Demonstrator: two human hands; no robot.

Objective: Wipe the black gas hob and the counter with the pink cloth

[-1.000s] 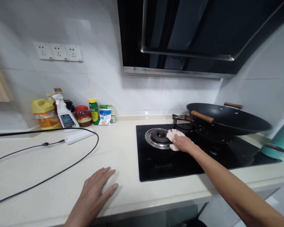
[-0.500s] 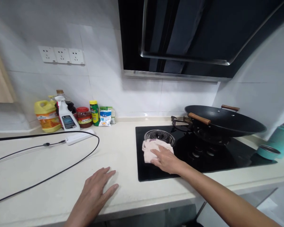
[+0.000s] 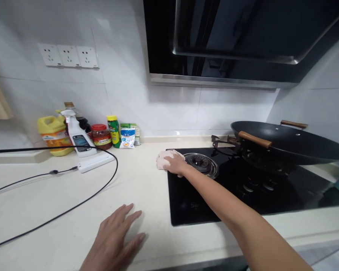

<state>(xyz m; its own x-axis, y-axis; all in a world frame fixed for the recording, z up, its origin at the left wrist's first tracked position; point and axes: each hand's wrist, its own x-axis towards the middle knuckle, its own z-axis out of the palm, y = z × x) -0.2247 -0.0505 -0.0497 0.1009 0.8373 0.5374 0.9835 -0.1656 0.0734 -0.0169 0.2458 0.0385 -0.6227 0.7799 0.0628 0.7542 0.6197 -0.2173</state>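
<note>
My right hand [image 3: 176, 165] presses a pale pink cloth [image 3: 162, 160] down at the back left corner of the black gas stove [image 3: 189, 207]. Part of the cloth laps over the stove's left edge onto the cream countertop [image 3: 147, 188]. Just right of the hand is a round burner [image 3: 200, 163], partly covered by my forearm. My left hand [image 3: 115, 233] hovers over or rests on the counter near its front, fingers spread, holding nothing.
A large black wok [image 3: 293, 146] with wooden handles sits on the right burner. Bottles, including a white spray bottle [image 3: 79, 137], a red-lidded jar [image 3: 101, 135] and a blue-white packet [image 3: 127, 138], line the wall. A black cable [image 3: 113, 177] loops beside a white power strip [image 3: 96, 162]. The range hood [image 3: 228, 41] hangs above.
My right hand has slid the cloth back and to the left, from in front of the left burner to the stove's back left corner. The view has shifted slightly; my left hand stays spread.
</note>
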